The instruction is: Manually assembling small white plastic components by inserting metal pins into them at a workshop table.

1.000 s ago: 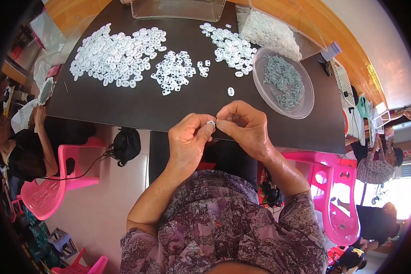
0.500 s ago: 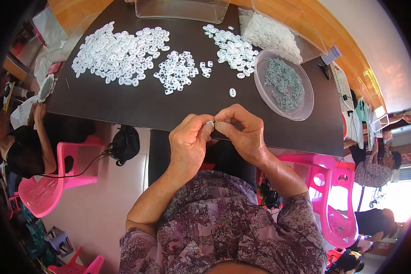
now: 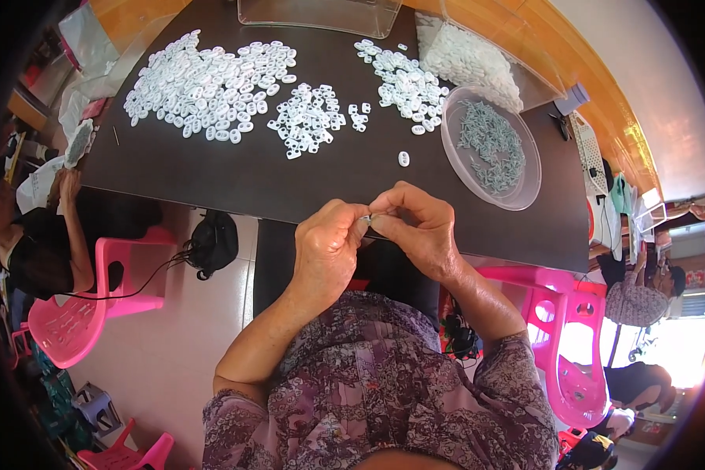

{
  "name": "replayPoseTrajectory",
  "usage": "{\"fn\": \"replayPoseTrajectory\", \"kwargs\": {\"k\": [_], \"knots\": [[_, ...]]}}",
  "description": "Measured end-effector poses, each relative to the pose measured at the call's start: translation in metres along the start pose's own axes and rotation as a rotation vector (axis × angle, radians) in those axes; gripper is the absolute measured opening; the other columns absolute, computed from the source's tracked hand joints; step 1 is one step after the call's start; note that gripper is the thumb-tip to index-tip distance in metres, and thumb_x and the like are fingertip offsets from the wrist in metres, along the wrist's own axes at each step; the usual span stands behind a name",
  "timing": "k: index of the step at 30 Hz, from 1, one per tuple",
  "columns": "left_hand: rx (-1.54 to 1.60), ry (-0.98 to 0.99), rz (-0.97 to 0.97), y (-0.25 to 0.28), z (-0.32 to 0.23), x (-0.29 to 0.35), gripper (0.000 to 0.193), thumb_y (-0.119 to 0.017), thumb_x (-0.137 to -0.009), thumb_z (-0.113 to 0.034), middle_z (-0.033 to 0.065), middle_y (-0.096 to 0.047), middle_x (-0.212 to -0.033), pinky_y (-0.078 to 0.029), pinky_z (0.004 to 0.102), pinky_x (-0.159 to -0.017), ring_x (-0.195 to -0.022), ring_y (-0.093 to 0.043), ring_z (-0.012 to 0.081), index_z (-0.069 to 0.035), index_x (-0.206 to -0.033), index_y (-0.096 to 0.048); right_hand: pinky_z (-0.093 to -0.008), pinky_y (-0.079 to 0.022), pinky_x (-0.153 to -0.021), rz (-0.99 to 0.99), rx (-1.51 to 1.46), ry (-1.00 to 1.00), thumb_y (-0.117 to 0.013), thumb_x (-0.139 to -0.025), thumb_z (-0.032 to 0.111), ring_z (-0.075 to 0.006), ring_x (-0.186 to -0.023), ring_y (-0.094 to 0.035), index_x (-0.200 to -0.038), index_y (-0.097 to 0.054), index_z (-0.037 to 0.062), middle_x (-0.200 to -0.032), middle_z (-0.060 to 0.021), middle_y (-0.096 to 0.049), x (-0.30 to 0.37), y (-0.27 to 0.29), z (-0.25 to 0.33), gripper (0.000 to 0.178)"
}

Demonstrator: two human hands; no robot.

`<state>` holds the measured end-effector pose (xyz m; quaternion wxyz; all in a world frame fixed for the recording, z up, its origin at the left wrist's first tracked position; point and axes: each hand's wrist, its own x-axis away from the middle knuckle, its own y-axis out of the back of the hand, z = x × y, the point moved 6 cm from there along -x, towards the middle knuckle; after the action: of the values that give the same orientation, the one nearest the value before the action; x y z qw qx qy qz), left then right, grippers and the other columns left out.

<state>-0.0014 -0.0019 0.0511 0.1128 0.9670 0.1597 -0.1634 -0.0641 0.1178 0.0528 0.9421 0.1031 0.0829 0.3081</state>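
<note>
Left hand and right hand meet, fingertips pinched together on small white piece; its direction, long axis indeterminable

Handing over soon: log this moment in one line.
left hand: pinching small pale piece | right hand: pinching same piece | nearby: single white oval, clear tub of grey-green bits

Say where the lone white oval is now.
In the head view, the lone white oval lies right of centre on the dark table, left of the round clear dish.
</note>
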Motion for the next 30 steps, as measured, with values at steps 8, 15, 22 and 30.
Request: {"fn": "replayPoseTrajectory", "kwargs": {"k": [8, 15, 22, 30], "knots": [[0.039, 0.121, 0.042, -0.001, 0.011, -0.003, 0.006, -0.060, -0.080, 0.005, 0.0074, -0.058, -0.071, -0.047, 0.0260, -0.052, -0.060, -0.057, 0.0130, 0.004, -0.086, -0.062, -0.0192, -0.044, -0.065, 0.008, -0.054, -0.021, -0.061, -0.081, -0.002, -0.0040, -0.075, -0.054, -0.089, -0.059, -0.0013, -0.081, -0.0002, -0.060, -0.002, -0.001, -0.008, 0.009], [0.264, 0.362, 0.016, -0.003, 0.030, 0.000, 0.007, -0.060, -0.081, 0.004, 0.0064, -0.061, -0.075, -0.049, 0.0219, -0.053, -0.056, -0.054, 0.0082, 0.005, -0.087, -0.063, -0.0199, -0.047, -0.069, 0.030, -0.050, -0.006, -0.057, -0.085, -0.002, -0.0056, -0.078, -0.057, -0.092, -0.058, -0.0025, -0.086, -0.0026, -0.062, -0.005, -0.001, -0.014, 0.007], [0.251, 0.339, -0.006, -0.005, 0.026, 0.002, 0.012, -0.058, -0.081, 0.006, 0.0063, -0.061, -0.078, -0.050, 0.0222, -0.053, -0.058, -0.054, 0.0082, 0.004, -0.092, -0.063, -0.0202, -0.046, -0.069, -0.016, 0.057, 0.046, -0.056, -0.086, -0.002, -0.0056, -0.076, -0.055, -0.090, -0.056, -0.0026, -0.081, -0.0012, -0.059, -0.004, -0.002, -0.018, 0.004], [0.125, 0.102, -0.033, -0.001, 0.021, 0.003, 0.043, -0.059, -0.080, 0.009, 0.0016, -0.055, -0.072, -0.044, 0.0206, -0.055, -0.060, -0.048, 0.0070, -0.002, -0.121, -0.054, -0.0231, -0.043, -0.065, -0.051, 0.220, 0.139, -0.055, -0.085, 0.000, -0.0082, -0.071, -0.051, -0.086, -0.054, -0.0008, -0.077, -0.0026, -0.054, -0.004, -0.008, -0.012, 0.002]]}}
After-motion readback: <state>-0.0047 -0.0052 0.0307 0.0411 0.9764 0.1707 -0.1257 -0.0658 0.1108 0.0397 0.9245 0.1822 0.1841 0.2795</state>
